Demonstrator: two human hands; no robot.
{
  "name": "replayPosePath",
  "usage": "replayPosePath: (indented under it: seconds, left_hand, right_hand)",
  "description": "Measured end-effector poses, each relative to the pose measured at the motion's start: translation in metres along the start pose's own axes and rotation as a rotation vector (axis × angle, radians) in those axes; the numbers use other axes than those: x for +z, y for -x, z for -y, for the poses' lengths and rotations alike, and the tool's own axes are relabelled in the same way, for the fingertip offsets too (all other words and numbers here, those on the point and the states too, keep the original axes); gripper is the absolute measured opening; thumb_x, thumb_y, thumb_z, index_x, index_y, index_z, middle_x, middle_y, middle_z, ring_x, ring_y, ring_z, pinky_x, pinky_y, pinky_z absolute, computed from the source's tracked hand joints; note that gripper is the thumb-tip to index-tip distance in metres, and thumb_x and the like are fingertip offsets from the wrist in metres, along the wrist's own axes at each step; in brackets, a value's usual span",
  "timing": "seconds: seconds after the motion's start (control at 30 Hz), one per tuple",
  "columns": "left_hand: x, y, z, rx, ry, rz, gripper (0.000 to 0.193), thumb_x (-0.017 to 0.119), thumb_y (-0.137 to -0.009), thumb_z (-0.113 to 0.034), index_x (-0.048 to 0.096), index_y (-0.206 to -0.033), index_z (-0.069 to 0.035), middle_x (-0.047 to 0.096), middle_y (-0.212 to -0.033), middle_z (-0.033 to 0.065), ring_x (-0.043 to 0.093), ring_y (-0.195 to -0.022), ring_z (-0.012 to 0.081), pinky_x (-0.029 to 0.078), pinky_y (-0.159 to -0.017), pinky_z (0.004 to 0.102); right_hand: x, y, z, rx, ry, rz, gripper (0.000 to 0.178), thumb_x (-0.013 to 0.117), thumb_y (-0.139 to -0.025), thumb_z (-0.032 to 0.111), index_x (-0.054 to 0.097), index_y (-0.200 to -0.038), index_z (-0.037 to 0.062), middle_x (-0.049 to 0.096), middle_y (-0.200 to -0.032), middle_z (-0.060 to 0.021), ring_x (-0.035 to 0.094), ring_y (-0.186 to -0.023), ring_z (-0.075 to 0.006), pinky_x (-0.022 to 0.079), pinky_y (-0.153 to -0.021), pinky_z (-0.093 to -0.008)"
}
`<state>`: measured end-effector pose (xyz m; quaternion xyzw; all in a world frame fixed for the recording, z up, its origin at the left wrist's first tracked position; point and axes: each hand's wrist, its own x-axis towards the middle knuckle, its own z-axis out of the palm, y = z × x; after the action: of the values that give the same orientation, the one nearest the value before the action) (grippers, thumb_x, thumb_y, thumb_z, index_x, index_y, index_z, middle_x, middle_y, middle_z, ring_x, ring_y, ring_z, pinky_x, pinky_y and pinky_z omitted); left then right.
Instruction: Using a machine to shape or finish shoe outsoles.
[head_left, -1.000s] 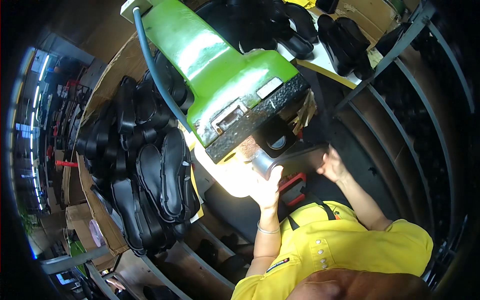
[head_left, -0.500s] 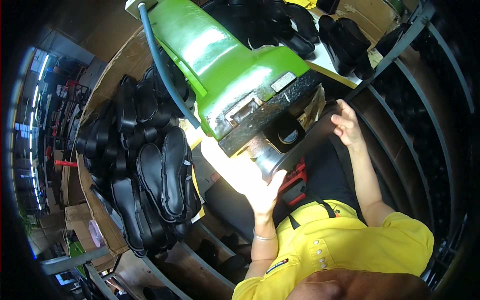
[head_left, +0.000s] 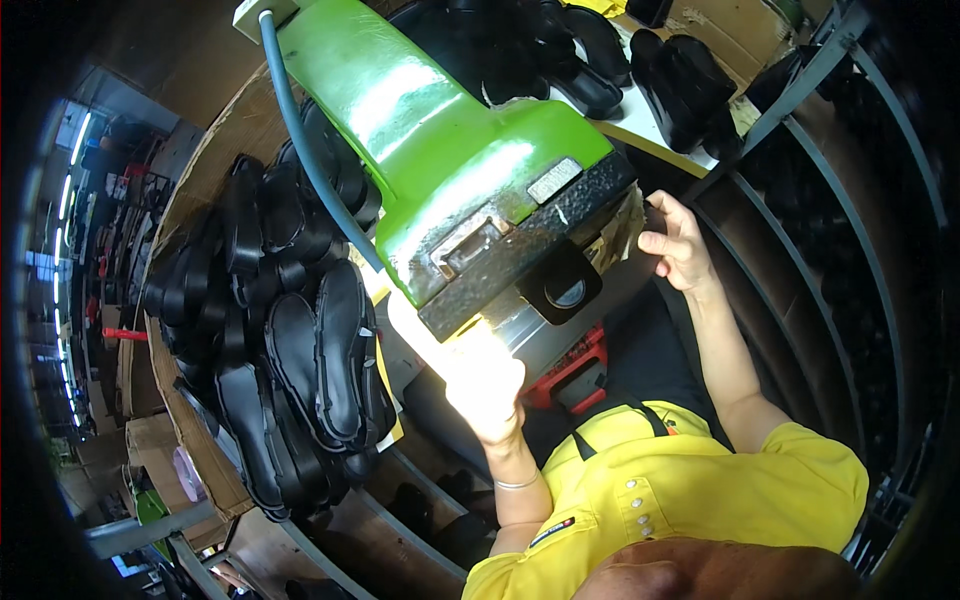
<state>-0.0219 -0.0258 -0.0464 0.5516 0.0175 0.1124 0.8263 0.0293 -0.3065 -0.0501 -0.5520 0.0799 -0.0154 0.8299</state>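
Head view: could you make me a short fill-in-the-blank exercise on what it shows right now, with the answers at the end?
1. The machine is painted mostly ____.
2. Bright glare washes out the left hand far more than the ____ one.
3. The soles heaped beside the machine are ____ in colour.
4. The shirt the person wears is ____.

Missing words: green; right; black; yellow
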Motion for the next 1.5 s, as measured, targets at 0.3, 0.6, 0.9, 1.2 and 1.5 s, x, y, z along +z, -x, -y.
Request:
replayPosePath:
  seconds: [0.3, 0.6, 0.9, 1.2, 1.5]
  left_hand:
    - [-0.023, -0.005, -0.007, 0.023, 0.028, -0.033, 0.042, 0.074, -0.083, -0.021, 0.054, -0.110, 0.004, 0.059, -0.092, 0.0068, 0.058, -0.079, 0.0152, 0.049, -0.070, 0.0257]
    - [-0.042, -0.003, -0.009, -0.067, 0.151, -0.110, 0.032, 0.072, -0.076, -0.008, 0.052, -0.099, 0.000, 0.058, -0.093, 0.0081, 0.058, -0.081, 0.0158, 0.049, -0.078, 0.0275]
    - [-0.084, 0.011, -0.011, -0.154, -0.003, -0.099, 0.041, 0.077, -0.066, -0.004, 0.055, -0.100, 0.000, 0.062, -0.097, 0.0086, 0.060, -0.088, 0.0177, 0.048, -0.086, 0.0306]
    - [0.009, 0.001, 0.022, -0.001, -0.538, 0.177, 0.058, 0.084, -0.068, -0.005, 0.055, -0.118, 0.003, 0.060, -0.104, 0.0088, 0.059, -0.097, 0.0174, 0.048, -0.087, 0.0297]
    - [0.013, -0.005, 0.030, 0.054, -0.358, 0.125, 0.051, 0.076, -0.074, -0.002, 0.054, -0.119, 0.003, 0.060, -0.108, 0.0097, 0.059, -0.092, 0.0149, 0.047, -0.083, 0.0261]
  right_hand:
    - [0.020, 0.019, -0.005, 0.006, 0.091, 0.017, 0.033, 0.079, -0.074, 0.011, 0.056, -0.097, 0.0027, 0.060, -0.083, -0.0022, 0.046, -0.054, -0.0012, 0.034, -0.039, -0.0152]
    - [0.029, 0.020, -0.011, 0.025, 0.228, 0.125, 0.031, 0.081, -0.071, 0.005, 0.061, -0.095, 0.0010, 0.064, -0.083, -0.0034, 0.053, -0.061, -0.0039, 0.040, -0.045, -0.0183]
    - [0.061, 0.019, -0.018, -0.154, 0.012, 0.168, 0.036, 0.079, -0.069, -0.003, 0.062, -0.100, -0.0009, 0.066, -0.092, -0.0040, 0.061, -0.083, -0.0092, 0.050, -0.074, -0.0246]
    - [-0.041, -0.011, 0.009, -0.195, 0.090, -0.116, 0.045, 0.077, -0.075, 0.003, 0.058, -0.117, 0.0022, 0.058, -0.099, -0.0001, 0.051, -0.066, 0.0009, 0.034, -0.042, -0.0106]
    - [-0.019, -0.022, 0.031, -0.133, 0.263, -0.164, 0.053, 0.079, -0.075, 0.009, 0.055, -0.121, -0.0037, 0.054, -0.118, -0.0080, 0.049, -0.065, 0.0016, 0.032, -0.038, -0.0126]
